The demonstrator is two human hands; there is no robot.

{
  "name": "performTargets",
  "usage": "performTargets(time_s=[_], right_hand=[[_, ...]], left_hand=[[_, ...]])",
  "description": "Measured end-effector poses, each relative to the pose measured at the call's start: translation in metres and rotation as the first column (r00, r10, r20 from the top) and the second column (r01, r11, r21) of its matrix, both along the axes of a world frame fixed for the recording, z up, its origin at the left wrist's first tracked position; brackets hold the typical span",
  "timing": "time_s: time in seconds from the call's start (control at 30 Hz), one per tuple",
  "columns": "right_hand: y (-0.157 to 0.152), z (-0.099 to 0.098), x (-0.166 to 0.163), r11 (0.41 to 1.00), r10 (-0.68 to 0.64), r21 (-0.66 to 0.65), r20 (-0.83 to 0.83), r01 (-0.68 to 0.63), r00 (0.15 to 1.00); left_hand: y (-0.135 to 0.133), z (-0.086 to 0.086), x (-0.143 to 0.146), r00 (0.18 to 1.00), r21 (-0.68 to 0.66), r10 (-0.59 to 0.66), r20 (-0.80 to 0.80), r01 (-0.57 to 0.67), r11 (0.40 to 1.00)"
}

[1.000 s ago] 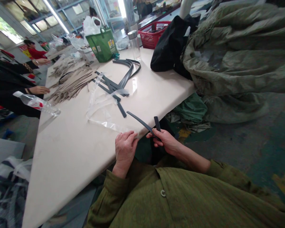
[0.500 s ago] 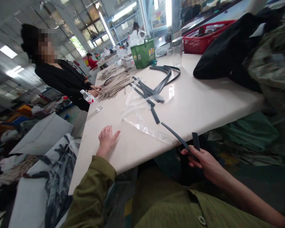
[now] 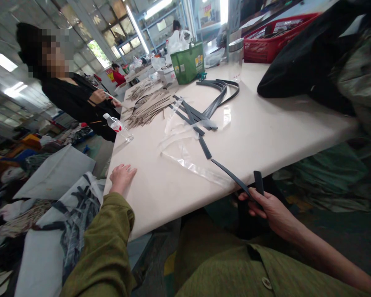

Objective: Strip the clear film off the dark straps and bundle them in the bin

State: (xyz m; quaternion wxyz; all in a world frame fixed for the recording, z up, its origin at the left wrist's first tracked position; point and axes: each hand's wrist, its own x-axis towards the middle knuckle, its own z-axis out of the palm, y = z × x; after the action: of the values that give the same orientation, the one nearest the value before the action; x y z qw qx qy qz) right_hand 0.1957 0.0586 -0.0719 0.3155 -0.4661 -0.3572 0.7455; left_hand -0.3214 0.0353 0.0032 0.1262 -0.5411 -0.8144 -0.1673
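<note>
My right hand (image 3: 273,208) is closed on a dark flat strip (image 3: 230,175), held at the near edge of the white table (image 3: 163,198). One length of it reaches forward over the tabletop; a short broad end stands up behind my thumb. My left hand (image 3: 122,177) rests on the table near its left edge, fingers loosely stretched, holding nothing. Between and beyond my hands lie clear plastic strips (image 3: 188,166) and a short dark piece (image 3: 205,147). Farther back, several long dark strips (image 3: 214,103) lie crossed, some curved into a bend.
A plastic bottle (image 3: 119,127) lies tilted at the left edge, near a heap of grey-brown strips (image 3: 150,109). A co-worker in black (image 3: 71,101) stands beyond it. Farther back are a green bag (image 3: 188,64), a glass jar (image 3: 235,60), a red basket (image 3: 261,48) and black cloth (image 3: 299,66).
My left hand has slid left toward the table's edge. The right hand keeps its grip on the strip, almost unmoved. The co-worker has raised a hand holding a thin pale strip off the heap.
</note>
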Motion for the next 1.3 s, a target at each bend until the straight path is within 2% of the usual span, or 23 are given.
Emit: performTargets(time_s=[0.07,0.13,0.2,0.27,0.33,0.43,0.5,0.6,0.7,0.8,1.0,1.17,1.3], right_hand=[[0.000,0.004,0.001,1.000,-0.021,0.011,-0.043,0.021,0.999],[0.001,0.006,0.001,0.999,-0.041,0.028,-0.087,0.043,0.995],[0.001,0.007,0.000,0.997,-0.056,0.042,-0.115,0.061,0.992],[0.001,0.005,-0.001,0.996,-0.072,0.048,-0.137,0.079,0.988],[0.000,0.004,-0.001,0.995,-0.085,0.044,-0.162,0.094,0.983],[-0.002,0.005,0.001,0.993,-0.106,0.035,-0.183,0.114,0.977],[-0.003,0.007,0.004,0.991,-0.117,0.037,-0.185,0.126,0.976],[-0.004,0.008,0.006,0.990,-0.125,0.035,-0.184,0.134,0.975],[-0.005,0.011,0.006,0.992,-0.115,0.022,-0.188,0.122,0.975],[-0.005,0.015,0.002,0.997,-0.054,0.033,-0.213,0.063,0.976],[0.001,0.033,-0.017,0.975,0.221,0.025,-0.250,-0.222,0.943],[0.006,0.049,-0.045,0.920,0.390,0.067,-0.252,-0.386,0.886],[0.008,0.054,-0.062,0.922,0.387,0.086,-0.215,-0.378,0.896]], left_hand=[[0.000,0.009,0.012,0.995,0.005,0.097,0.029,-0.097,0.995],[0.002,0.019,0.035,0.980,0.064,0.169,0.109,-0.176,0.982],[0.003,0.025,0.071,0.967,0.155,0.133,0.218,-0.169,0.973],[0.002,0.026,0.115,0.962,0.242,-0.039,0.269,-0.028,0.970],[0.000,0.020,0.165,0.930,0.275,-0.274,0.247,0.204,0.940],[-0.003,0.000,0.234,0.816,0.191,-0.537,0.213,0.504,0.842],[-0.004,-0.015,0.270,0.768,0.075,-0.616,0.175,0.614,0.786],[-0.003,-0.030,0.305,0.757,-0.023,-0.643,0.117,0.649,0.761],[-0.004,-0.031,0.317,0.742,0.047,-0.664,0.095,0.663,0.747],[-0.013,-0.028,0.315,0.686,0.167,-0.726,0.051,0.710,0.684],[-0.046,-0.029,0.306,0.632,0.295,-0.770,-0.089,0.755,0.586],[-0.058,-0.032,0.303,0.647,0.368,-0.745,-0.166,0.741,0.562],[-0.065,-0.032,0.299,0.656,0.388,-0.732,-0.183,0.733,0.559]])
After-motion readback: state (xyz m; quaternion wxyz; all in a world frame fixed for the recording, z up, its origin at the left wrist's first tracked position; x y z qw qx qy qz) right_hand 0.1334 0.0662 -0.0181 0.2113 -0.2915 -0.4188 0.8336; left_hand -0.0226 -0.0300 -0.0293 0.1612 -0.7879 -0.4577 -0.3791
